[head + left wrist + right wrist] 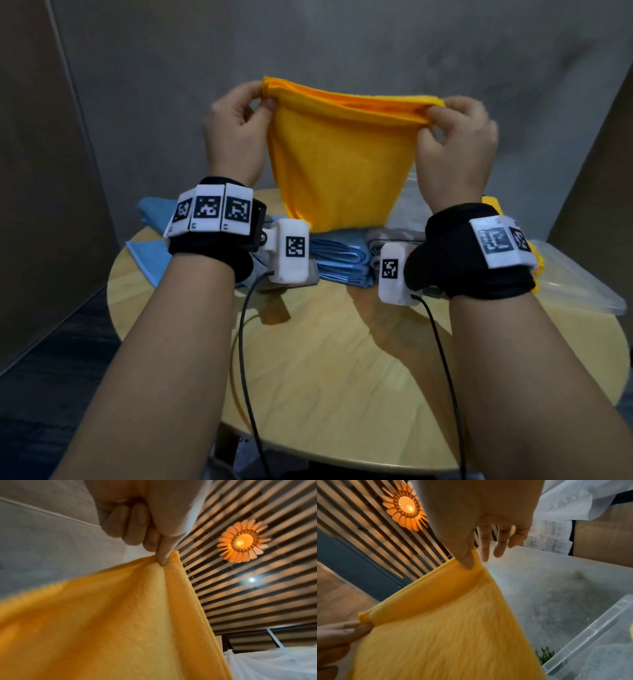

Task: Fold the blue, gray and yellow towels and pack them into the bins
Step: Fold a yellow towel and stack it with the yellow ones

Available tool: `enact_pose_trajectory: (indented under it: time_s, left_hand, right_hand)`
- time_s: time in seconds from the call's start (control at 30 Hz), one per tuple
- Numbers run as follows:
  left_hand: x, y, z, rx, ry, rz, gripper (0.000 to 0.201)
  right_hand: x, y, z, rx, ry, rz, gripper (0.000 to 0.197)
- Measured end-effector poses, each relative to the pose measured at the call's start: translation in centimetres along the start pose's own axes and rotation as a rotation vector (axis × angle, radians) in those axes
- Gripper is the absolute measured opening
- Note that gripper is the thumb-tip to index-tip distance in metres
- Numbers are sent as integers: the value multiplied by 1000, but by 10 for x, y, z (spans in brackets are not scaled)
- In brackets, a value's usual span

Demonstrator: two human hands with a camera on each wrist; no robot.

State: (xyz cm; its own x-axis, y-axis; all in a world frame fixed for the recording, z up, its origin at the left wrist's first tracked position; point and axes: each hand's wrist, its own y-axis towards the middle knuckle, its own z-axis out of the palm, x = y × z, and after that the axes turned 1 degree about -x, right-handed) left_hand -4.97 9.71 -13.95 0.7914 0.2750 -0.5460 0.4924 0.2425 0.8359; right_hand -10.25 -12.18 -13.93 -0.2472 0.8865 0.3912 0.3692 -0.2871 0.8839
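The left hand (236,133) pinches one top corner of a yellow towel (334,171) between thumb and forefinger, its remaining fingers curled into the palm, while the right hand (455,144) nips the opposite corner with thumb and forefinger, its other fingers loosely extended. Stretched between them, the towel hangs in the air above the round wooden desk (325,359), its lower edge narrowing toward 6 o'clock and brushing or nearly touching the folded blue towels (342,260) and folded gray towels (387,240) stacked below; contact cannot be confirmed. Loose blue cloth (150,219) lies at the desk's 10 o'clock, and a clear plastic bin (582,287) with a yellow towel showing at its near edge sits at 3 o'clock. The grips are shallow fingertip pinches on several gathered layers, so a layer could slip free and spoil the fold. Lowering the towel where it hangs risks dragging across the finished stacks and toppling them. The dangling wrist-camera cables (246,342) could also snag the cloth on the way down.
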Motion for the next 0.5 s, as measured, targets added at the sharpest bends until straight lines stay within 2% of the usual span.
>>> enact_pose_trajectory:
  time_s: [0.13, 0.2, 0.27, 0.37, 0.43, 0.5]
  left_hand:
    - [-13, -7, 5, 86, -127, -211, 17]
    - [-22, -12, 8, 82, -170, -245, 17]
    - [-27, -13, 10, 51, -208, -223, 18]
    - [-28, -13, 9, -65, -161, -129, 21]
    - [-24, -11, 7, -178, 28, -27, 29]
    - [-18, -8, 5, -258, 245, 37, 34]
  right_hand:
    - [-1, 0, 3, -49, 143, -12, 23]
    - [1, 0, 2, -38, 283, 2, 21]
    - [3, 1, 0, -29, 406, 13, 18]
    - [6, 2, -3, -60, 493, -68, 13]
    - [8, 2, -5, -87, 559, -122, 16]
    - [8, 1, -4, -53, 646, -110, 24]
